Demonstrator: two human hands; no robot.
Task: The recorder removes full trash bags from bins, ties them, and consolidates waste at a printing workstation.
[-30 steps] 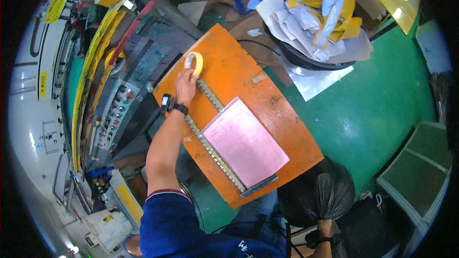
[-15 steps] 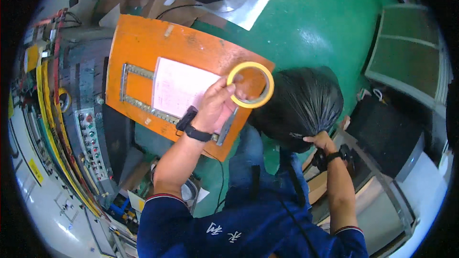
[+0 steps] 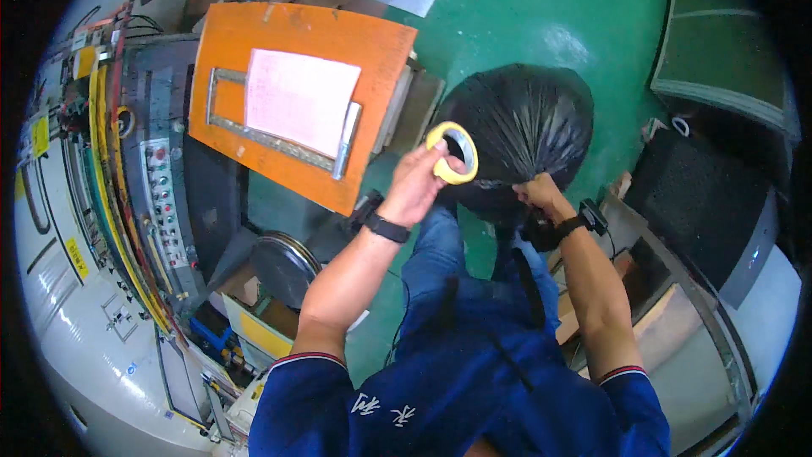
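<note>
My left hand (image 3: 416, 184) holds a roll of yellow tape (image 3: 465, 171) by its rim, with the thumb over the edge. The roll is beside the near left side of a full black plastic bag (image 3: 524, 114) on the green floor. My right hand (image 3: 544, 196) is closed round the bag's gathered neck, at the side nearest my legs. The bag is round and bulging, with folds running toward my right fist. What it contains is hidden.
An orange board (image 3: 296, 25) at the left bears a metal frame (image 3: 271, 142) and a pink sheet (image 3: 300, 97). Farther left is a machine with a button panel (image 3: 165, 211). A black box (image 3: 694, 186) and a metal-edged frame (image 3: 689, 279) stand at the right.
My left hand has brought the tape roll down from over the orange board toward the bag. My right hand keeps its grip on the bag's neck. The view has shifted.
</note>
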